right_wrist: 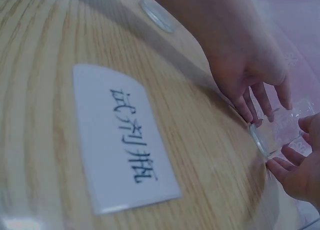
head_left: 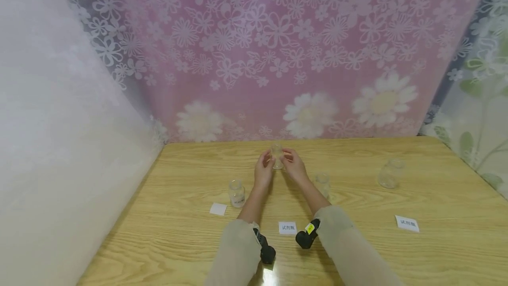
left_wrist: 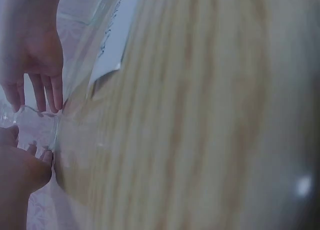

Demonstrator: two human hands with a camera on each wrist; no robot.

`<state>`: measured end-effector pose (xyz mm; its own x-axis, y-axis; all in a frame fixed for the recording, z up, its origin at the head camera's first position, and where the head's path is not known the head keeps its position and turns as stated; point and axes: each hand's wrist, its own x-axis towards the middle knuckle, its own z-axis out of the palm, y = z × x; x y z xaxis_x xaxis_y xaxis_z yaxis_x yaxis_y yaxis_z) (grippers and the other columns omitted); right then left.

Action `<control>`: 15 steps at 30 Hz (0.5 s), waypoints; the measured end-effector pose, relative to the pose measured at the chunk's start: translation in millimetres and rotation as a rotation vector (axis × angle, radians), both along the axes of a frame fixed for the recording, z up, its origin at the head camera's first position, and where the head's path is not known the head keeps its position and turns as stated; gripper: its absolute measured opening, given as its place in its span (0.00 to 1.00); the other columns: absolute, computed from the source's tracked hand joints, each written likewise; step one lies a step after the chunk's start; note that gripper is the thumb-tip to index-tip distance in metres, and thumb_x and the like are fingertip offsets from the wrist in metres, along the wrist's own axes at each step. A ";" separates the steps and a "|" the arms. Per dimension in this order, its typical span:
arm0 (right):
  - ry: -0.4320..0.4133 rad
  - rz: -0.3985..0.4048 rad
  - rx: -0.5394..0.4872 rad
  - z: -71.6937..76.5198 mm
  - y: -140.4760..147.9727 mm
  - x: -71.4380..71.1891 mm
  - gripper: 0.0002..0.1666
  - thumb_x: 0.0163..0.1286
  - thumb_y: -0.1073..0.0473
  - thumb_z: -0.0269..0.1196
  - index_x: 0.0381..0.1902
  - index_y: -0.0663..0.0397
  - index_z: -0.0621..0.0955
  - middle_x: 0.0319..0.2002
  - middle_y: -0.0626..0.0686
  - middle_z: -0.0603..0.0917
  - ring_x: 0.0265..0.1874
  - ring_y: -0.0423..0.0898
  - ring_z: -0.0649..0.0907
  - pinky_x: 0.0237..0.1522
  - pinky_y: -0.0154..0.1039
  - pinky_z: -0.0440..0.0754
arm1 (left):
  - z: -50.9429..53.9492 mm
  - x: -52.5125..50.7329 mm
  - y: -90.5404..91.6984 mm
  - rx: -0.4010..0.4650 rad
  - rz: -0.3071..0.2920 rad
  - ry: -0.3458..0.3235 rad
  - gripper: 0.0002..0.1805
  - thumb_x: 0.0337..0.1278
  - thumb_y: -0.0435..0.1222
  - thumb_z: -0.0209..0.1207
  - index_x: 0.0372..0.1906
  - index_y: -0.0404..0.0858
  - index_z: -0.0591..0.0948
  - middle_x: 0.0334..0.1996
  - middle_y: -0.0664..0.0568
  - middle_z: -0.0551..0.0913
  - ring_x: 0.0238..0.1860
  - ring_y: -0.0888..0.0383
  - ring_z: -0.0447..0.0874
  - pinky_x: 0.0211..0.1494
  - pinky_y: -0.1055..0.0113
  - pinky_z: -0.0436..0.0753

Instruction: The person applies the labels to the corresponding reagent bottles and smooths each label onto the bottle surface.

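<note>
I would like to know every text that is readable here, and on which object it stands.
"试剂瓶": middle card.
"试剂瓶": right card.
Too blurred to read: marks seen at left bottle.
Too small to read: yellow sticker.
No readable text: left card, held bottle.

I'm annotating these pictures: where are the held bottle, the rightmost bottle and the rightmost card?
Held bottle (head_left: 277, 157), head view: mid-body.
Rightmost bottle (head_left: 390, 175), head view: mid-body.
Rightmost card (head_left: 407, 223), head view: printed face.
</note>
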<state>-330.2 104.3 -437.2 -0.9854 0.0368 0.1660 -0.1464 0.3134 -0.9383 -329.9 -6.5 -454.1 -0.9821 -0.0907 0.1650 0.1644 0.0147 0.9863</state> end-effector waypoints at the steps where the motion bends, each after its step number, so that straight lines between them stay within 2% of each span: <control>1: -0.001 -0.004 -0.014 -0.7 0.2 0.1 0.21 0.70 0.62 0.52 0.59 0.64 0.67 0.54 0.71 0.71 0.54 0.64 0.71 0.50 0.54 0.72 | -0.2 0.4 0.3 0.006 0.002 0.004 0.19 0.63 0.31 0.52 0.58 0.34 0.71 0.55 0.38 0.72 0.56 0.44 0.70 0.56 0.57 0.70; 8: -0.033 0.019 -0.087 -4.0 1.3 6.5 0.22 0.71 0.63 0.51 0.60 0.65 0.65 0.54 0.71 0.70 0.54 0.64 0.71 0.49 0.51 0.74 | 1.7 10.8 0.5 0.004 0.024 0.005 0.18 0.62 0.30 0.52 0.57 0.33 0.71 0.52 0.38 0.74 0.53 0.44 0.72 0.55 0.57 0.72; 15: -0.065 0.013 -0.134 -4.4 -1.5 22.1 0.22 0.71 0.62 0.51 0.60 0.64 0.65 0.53 0.71 0.70 0.53 0.63 0.72 0.48 0.50 0.74 | 2.1 25.0 0.2 -0.016 0.033 -0.013 0.18 0.62 0.30 0.52 0.57 0.34 0.71 0.53 0.38 0.74 0.53 0.44 0.72 0.55 0.57 0.71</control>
<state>-308.1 102.7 -441.5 -0.9944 0.0414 0.0967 -0.0877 0.1828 -0.9792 -305.0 -6.3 -452.0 -0.9806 -0.1208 0.1543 0.1511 0.0355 0.9879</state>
